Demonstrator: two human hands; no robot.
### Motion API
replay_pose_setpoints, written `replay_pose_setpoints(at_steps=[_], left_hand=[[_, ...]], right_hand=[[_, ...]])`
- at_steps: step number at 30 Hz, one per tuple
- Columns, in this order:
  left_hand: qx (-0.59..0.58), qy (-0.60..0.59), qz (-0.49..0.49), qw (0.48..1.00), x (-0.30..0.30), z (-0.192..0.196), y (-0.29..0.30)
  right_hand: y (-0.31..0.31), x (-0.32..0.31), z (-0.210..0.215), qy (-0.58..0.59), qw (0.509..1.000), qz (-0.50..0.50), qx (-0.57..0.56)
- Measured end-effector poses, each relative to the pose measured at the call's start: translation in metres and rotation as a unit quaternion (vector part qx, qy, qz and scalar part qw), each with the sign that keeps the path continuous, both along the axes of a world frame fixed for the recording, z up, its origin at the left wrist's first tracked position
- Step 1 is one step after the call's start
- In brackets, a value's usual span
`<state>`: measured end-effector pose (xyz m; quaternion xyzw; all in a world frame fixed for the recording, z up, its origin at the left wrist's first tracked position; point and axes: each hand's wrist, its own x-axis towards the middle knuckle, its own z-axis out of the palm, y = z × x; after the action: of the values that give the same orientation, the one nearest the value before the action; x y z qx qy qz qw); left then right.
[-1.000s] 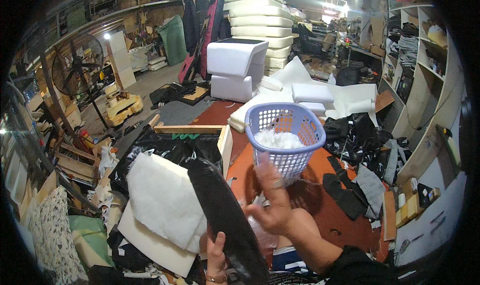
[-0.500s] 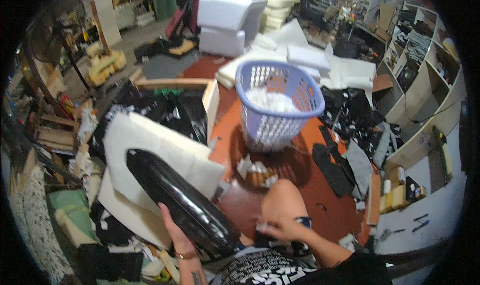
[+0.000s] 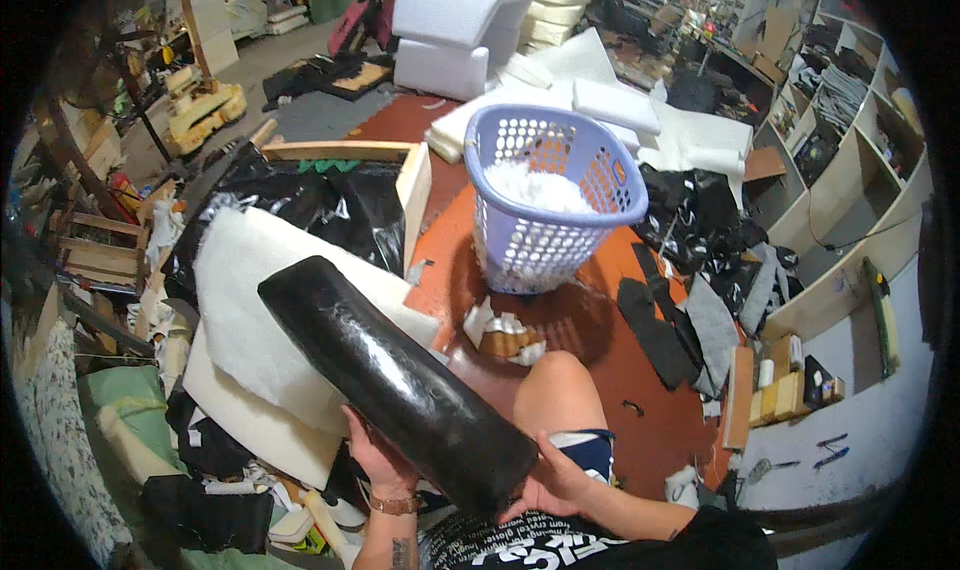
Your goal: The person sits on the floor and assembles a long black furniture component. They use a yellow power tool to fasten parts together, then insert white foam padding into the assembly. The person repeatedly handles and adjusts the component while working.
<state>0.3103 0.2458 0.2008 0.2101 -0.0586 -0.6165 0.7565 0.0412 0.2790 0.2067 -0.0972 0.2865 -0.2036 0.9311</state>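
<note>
A long, glossy black bolster cushion [image 3: 385,375] lies slantwise across my lap, its far end over the white padding sheet [image 3: 245,300]. My left hand [image 3: 378,460] grips its near left side from below, the fingers partly hidden under it. Around the near right end curls my right hand [image 3: 548,482], thumb on the edge and fingers beneath. Beyond my knee stands a purple perforated basket [image 3: 545,235] holding white fluffy stuffing [image 3: 535,188].
A wooden frame [image 3: 330,150] with black covering stands at the left. White foam blocks [image 3: 440,45] are at the back. Fabric scraps [image 3: 655,330] lie on the red floor to the right, beside wooden shelving [image 3: 840,190]. Crumpled scraps [image 3: 505,335] lie before the basket.
My right hand has come off my thigh area onto the cushion's near end. The cushion has turned and risen slightly to the right, showing a flatter, wider face.
</note>
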Motion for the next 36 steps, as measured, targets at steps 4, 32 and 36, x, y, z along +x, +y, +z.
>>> replay_pose_setpoints(at_steps=[4,32,36], left_hand=[[-0.054,0.01,-0.016,0.998,0.005,-0.006,0.0],[0.263,-0.874,-0.112,0.392,0.057,-0.197,-0.042],[0.341,-0.803,-0.218,0.438,0.035,-0.098,-0.059]], right_hand=[[0.004,0.011,-0.002,-0.137,0.987,-0.084,-0.016],[-0.156,-0.001,0.11,-0.009,0.843,-0.446,-0.299],[-0.197,0.028,0.121,0.024,0.847,-0.475,-0.239]])
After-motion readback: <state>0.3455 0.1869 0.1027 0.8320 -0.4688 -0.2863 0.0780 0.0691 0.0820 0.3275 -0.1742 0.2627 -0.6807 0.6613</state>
